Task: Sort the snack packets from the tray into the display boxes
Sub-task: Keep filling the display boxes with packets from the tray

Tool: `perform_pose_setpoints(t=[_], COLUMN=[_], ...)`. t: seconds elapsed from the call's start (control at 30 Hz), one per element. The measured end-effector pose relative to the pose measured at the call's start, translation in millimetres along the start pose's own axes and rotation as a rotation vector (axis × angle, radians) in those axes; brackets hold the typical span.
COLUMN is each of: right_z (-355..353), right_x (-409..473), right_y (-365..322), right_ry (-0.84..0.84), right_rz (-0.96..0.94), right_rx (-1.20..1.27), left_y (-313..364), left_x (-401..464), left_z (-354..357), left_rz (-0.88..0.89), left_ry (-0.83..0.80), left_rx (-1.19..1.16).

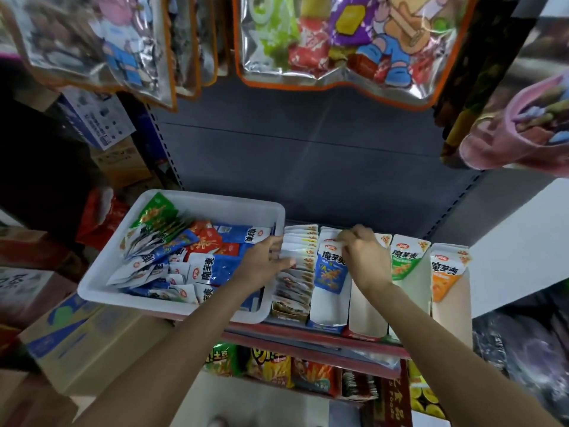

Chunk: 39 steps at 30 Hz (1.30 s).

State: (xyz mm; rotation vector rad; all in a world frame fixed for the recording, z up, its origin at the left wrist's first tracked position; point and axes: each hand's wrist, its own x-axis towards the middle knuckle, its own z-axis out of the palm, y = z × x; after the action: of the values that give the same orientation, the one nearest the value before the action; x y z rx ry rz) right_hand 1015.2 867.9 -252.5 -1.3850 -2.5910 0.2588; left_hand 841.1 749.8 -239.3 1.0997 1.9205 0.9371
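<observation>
Head view: packet-filled tray [101,274], display boxes [331,312].

This was a small shop, seen at a retail shelf. Above the hands hung big clear snack bags [332,41] printed with cartoon figures, pegged to a dark grey back panel [308,134] with slotted uprights. Right where the hands worked, open display boxes [329,303] stood in a row on the red-edged shelf [308,335], each fronted by a branded packet. Below the hands, a lower shelf carried chip bags [271,368] packed side by side. To the left of the hands, cardboard stock cartons [77,343] were stacked.
</observation>
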Motion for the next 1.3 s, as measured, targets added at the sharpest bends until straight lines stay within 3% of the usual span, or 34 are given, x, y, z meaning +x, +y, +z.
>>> perform_pose_setpoints(t=[0.13, 0.23, 0.33, 0.5, 0.6, 0.7, 0.83, 1.07, 1.3], right_z=[-9.3, -18.0, -19.3, -1.5, 26.9, 57.4, 83.8, 78.2, 66.8], right_x=[-5.3, -6.6, -7.2, -4.9, 0.0, 5.8, 7.7, 6.7, 6.3], right_y=[-10.7, -34.6, -71.7, -146.1, -179.9, -197.6, -211.8, -226.3, -228.1], right_ry=[0.153, 0.158, 0.051, -0.206, -0.392, -0.534, -0.544, -0.494, -0.563], right_rz=[-0.064, -0.156, -0.268, -0.367, -0.348, -0.298, -0.23, -0.408, -0.569], right_rx=[0.065, 0.231, 0.327, 0.339, 0.259, 0.173, -0.01, -0.352, -0.474], left_y=[-5.1, -19.2, -43.2, -87.8, -105.6, -112.4, -123.7, -125.0, -131.1], left_x=[-2.2, -6.3, -12.9, -26.0, -31.2, -35.2, -35.6, -35.7, -35.4], left_z=[-0.6, -10.5, -32.0, -84.4, -108.7, -121.6, -132.1, -140.2, -146.0], left_rz=[0.007, 0.002, -0.047, -0.152, -0.18, -0.14, -0.069, 0.074, 0.034], left_ry=[0.023, 0.065, 0.14, 0.183, 0.138, -0.017, -0.134, -0.065, 0.118], left_rx=[0.014, 0.034, 0.044, 0.362, 0.502, 0.572, 0.605, 0.709, 0.665])
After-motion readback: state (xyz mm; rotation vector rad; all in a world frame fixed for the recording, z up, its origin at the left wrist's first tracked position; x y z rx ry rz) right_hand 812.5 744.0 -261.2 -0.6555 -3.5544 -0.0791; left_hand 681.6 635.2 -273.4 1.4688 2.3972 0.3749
